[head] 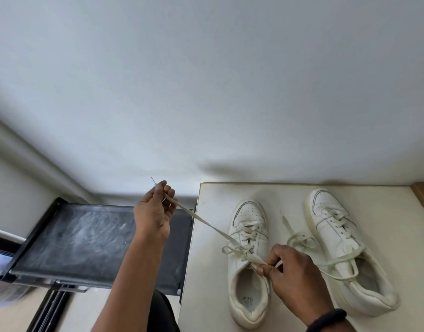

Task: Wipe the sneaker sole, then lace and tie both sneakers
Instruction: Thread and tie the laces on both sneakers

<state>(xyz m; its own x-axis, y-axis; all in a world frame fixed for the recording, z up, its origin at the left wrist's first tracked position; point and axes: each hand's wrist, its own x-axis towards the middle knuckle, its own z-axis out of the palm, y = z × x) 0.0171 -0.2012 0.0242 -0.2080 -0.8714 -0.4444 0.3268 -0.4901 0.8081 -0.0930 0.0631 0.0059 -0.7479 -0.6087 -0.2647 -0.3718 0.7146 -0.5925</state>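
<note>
One cream-topped bench point(206, 279) carries the lot, so starting there. On it sit two white leather low-top sneakers side by side, toes pointing away from the person. The left sneaker point(244, 279) is the one being worked on. The right sneaker point(342, 245) lies just beside it with its own lace draped loosely across the opening, which doesn't look snugged down to me.

Left hand point(153, 212) is raised out past the bench's left edge, fingers point(169, 190) curled round the flat cream lace point(203, 221). Right hand point(292, 274) sits low at the left sneaker's top eyelets, fingers point(266, 269) pinching the lace right where it crosses over the tongue.

So the lace runs as a taut diagonal from the shoe up and to the left, and that's the line that matters. I reckon the next pull wants to go along it, away from the right hand's pinch, or the small loop point(226, 250) sticking out left of the crossing could slip. Right hand is by far the nearer one to the knot. Thin lace tip point(153, 179) pokes out above the left fist.
</note>
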